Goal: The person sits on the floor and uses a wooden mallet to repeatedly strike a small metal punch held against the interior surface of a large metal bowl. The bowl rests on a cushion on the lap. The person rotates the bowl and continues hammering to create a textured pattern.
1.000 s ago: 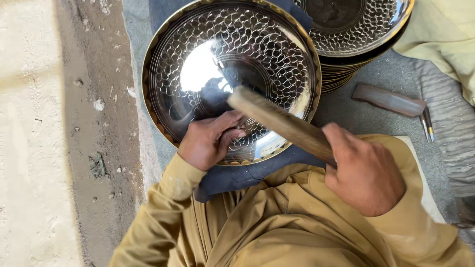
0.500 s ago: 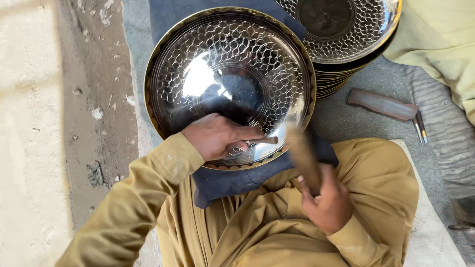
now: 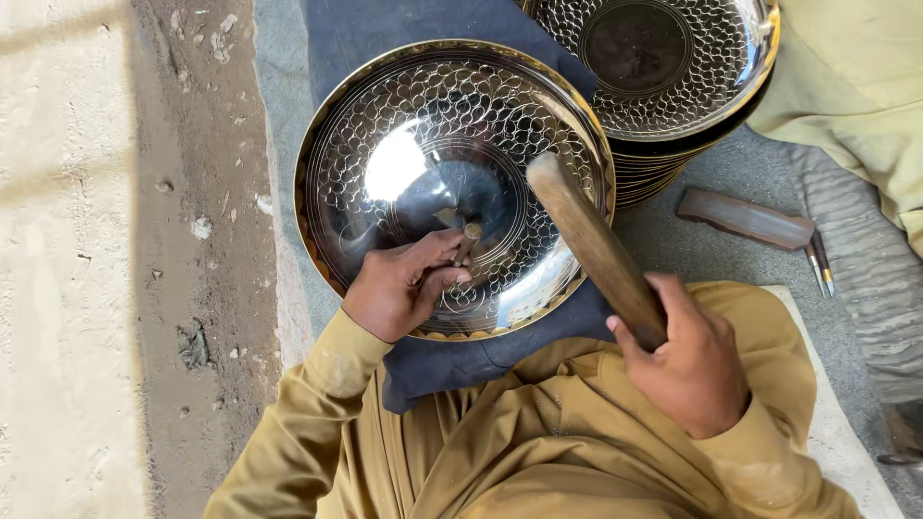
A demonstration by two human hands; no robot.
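A round shiny metal tray [image 3: 404, 125] with a scale pattern and a brass-coloured rim lies on a dark blue cloth [image 3: 461, 360] over my lap. My left hand [image 3: 399, 288] rests on the tray's near part and pinches a short metal punch [image 3: 467, 240], its tip on the tray. My right hand [image 3: 687, 360] grips the lower end of a thick wooden stick [image 3: 586, 240], raised at a slant above the tray's right side.
A stack of similar patterned trays [image 3: 663, 67] stands at the back right. A dark flat block [image 3: 745, 218] and two thin tools [image 3: 817, 261] lie on the grey mat to the right. Another person's tan-clothed leg [image 3: 856, 86] sits at the far right. Rough concrete ground [image 3: 115, 240] runs along the left.
The wooden stick was low and blurred by the tray's right edge half a second ago; now it is lifted above the tray. The left hand stays on the punch.
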